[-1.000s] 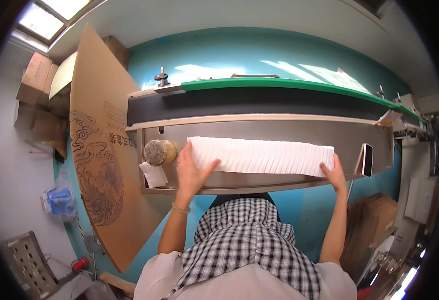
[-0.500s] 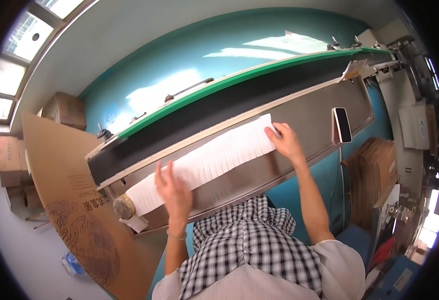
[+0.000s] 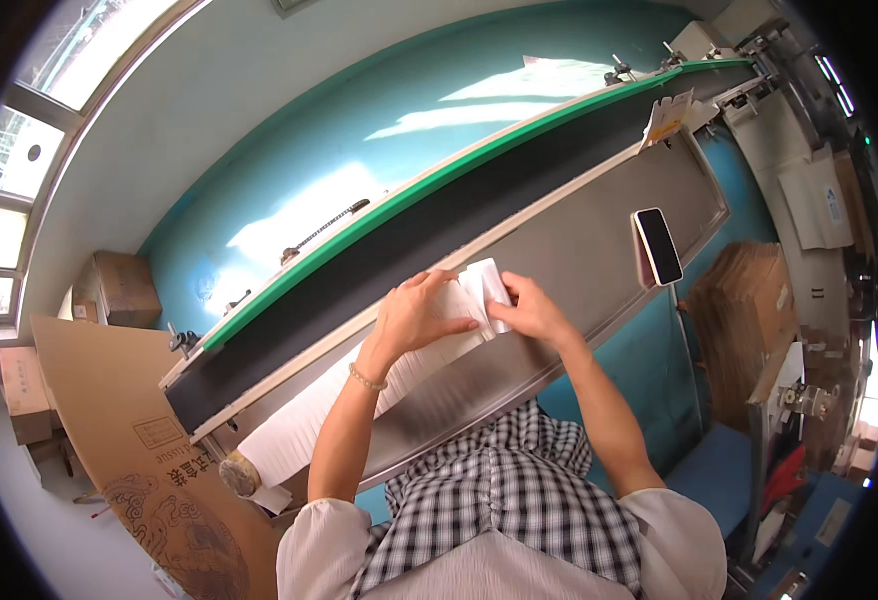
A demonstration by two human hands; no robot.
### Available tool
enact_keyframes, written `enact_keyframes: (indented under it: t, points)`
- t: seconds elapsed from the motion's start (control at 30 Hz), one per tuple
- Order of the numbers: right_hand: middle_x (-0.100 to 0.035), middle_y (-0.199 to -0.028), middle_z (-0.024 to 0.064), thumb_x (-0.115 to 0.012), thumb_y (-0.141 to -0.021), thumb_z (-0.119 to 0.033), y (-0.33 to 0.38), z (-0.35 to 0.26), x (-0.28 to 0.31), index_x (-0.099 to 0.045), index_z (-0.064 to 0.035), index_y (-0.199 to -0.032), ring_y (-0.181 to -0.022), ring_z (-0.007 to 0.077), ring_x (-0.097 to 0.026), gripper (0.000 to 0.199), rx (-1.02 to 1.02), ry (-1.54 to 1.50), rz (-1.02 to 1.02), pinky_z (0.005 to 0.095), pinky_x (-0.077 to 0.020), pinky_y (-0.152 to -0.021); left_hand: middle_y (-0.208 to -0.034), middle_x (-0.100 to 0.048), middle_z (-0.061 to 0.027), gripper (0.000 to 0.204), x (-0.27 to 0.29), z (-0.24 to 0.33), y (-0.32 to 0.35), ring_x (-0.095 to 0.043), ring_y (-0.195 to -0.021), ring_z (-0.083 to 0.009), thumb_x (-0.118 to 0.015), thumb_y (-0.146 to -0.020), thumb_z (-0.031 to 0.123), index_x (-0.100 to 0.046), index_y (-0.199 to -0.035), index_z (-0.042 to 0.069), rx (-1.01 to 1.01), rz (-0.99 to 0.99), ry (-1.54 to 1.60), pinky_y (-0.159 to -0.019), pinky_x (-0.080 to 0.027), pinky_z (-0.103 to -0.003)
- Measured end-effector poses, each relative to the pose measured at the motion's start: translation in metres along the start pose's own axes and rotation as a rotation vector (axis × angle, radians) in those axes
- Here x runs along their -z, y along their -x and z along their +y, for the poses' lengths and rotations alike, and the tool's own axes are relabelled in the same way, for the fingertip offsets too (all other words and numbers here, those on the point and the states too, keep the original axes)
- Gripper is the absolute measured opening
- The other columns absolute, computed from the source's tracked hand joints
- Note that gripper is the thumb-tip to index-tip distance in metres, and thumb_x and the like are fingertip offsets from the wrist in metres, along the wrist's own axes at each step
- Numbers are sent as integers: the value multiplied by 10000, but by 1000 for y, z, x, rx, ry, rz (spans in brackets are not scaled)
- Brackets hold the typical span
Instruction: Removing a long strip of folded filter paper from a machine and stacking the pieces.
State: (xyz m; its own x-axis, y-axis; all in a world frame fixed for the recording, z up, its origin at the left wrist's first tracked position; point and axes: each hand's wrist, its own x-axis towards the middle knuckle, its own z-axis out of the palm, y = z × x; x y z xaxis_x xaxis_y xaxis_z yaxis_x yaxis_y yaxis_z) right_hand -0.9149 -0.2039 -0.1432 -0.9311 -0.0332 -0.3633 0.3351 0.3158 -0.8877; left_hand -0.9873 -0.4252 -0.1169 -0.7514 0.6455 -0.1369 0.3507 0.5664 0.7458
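Hands (image 3: 414, 318) (image 3: 536, 312) drew together — metal tray (image 3: 579, 240), teal wall (image 3: 399, 88).

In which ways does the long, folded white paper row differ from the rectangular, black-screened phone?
The paper row is longer than the phone. The paper row is white; the phone's screen is black. The left hand and right hand hold the paper row; neither touches the phone.

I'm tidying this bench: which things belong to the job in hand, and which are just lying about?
Part of the job:
white paper, with the left hand and right hand on it
metal tray beneath
cylinder at the paper's left end, probably

Lying about, it seems:
phone
cardboard sheet
box by the window
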Motion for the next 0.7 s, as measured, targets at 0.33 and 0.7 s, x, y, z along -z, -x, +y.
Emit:
enact_keyframes:
  t: [0.33,0.7]
  points:
    - [-684,-1043,106,-624,-1009,-294,-39,17,-24,-595,30,-1174,-910,117,-649,365,123,-109,86,278,-530,-797,-1148,-679,-181,785,6,-10,0,-677,-1015,-364,-857,-675,537,-598,-1268,93,36,66,24,-870,-543,-431]
    - [-686,-1017,61,-644,-991,-322,-6,-10,-21,-647,10,-1189,-914,99,-608,387,-134,-354,-63,259,-491,-800,-1262,-646,-153,996,14,-18,14,-616,-1166,-360,-882,-610,544,-496,-1433,135,65,-60,69,-1029,-444,-492]
